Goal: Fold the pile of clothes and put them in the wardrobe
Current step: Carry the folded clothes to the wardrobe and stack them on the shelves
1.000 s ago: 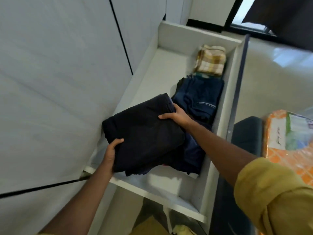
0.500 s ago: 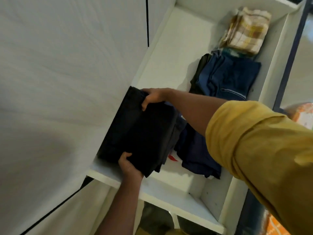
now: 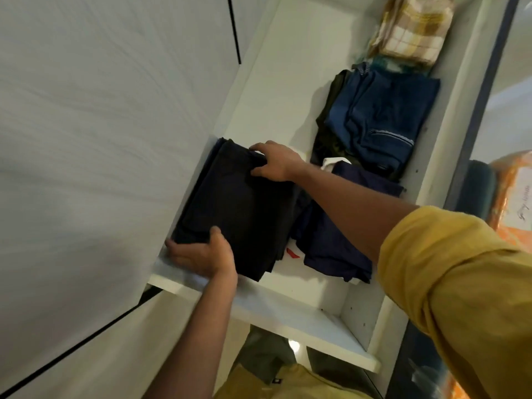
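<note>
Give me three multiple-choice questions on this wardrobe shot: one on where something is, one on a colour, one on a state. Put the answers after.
1. Where does the checked cloth lie?
A. on the shelf, at the end far from the hands, beyond the blue trousers
B. on the floor
C. hanging from a rail

2. What colour is the sleeve on the right arm?
A. red
B. yellow
C. white

3. How is the black garment handled?
A. nobody touches it
B. one hand only
C. both hands grip it

Answers:
1 A, it sits past the blue trousers at the shelf's far end.
2 B, the rolled cuff is mustard yellow.
3 C, the left hand holds its near edge and the right hand holds its far edge.
</note>
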